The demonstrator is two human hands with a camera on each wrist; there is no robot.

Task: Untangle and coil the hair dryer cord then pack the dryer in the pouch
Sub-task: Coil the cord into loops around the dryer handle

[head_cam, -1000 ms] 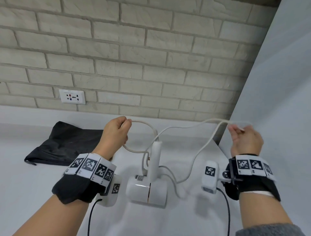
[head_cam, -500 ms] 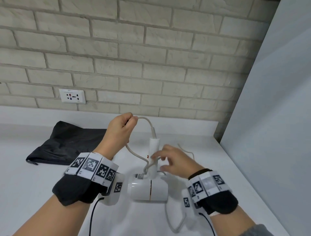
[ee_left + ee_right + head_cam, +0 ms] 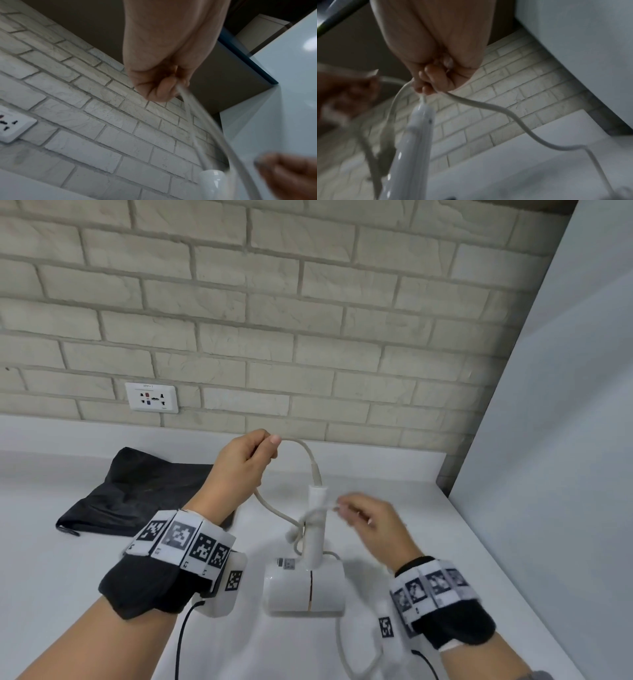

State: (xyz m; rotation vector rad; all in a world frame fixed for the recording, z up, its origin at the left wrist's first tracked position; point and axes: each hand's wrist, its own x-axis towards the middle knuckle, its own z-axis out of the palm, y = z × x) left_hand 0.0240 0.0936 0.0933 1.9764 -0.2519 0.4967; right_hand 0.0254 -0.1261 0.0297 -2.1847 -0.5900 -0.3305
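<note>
A white hair dryer (image 3: 305, 587) lies on the white counter (image 3: 61, 577) with its handle (image 3: 315, 529) pointing away from me. Its beige cord (image 3: 301, 450) arches up from the handle's end. My left hand (image 3: 246, 463) is raised above the handle and pinches this cord loop; in the left wrist view the cord (image 3: 197, 112) runs down from my curled fingers (image 3: 159, 92). My right hand (image 3: 363, 518), blurred, pinches the cord beside the handle, where the cord is wound around it. In the right wrist view the cord (image 3: 488, 106) trails from that grip to the counter. The black pouch (image 3: 137, 494) lies flat at the left.
A brick wall with a white power socket (image 3: 151, 397) stands behind the counter. A tall pale panel (image 3: 548, 440) closes off the right side. Slack cord (image 3: 346, 655) loops on the counter near the front edge, by my right wrist.
My right hand came down from its raised spot at the far right to the dryer handle and has drawn the cord around it. My left hand rose slightly, still holding the loop.
</note>
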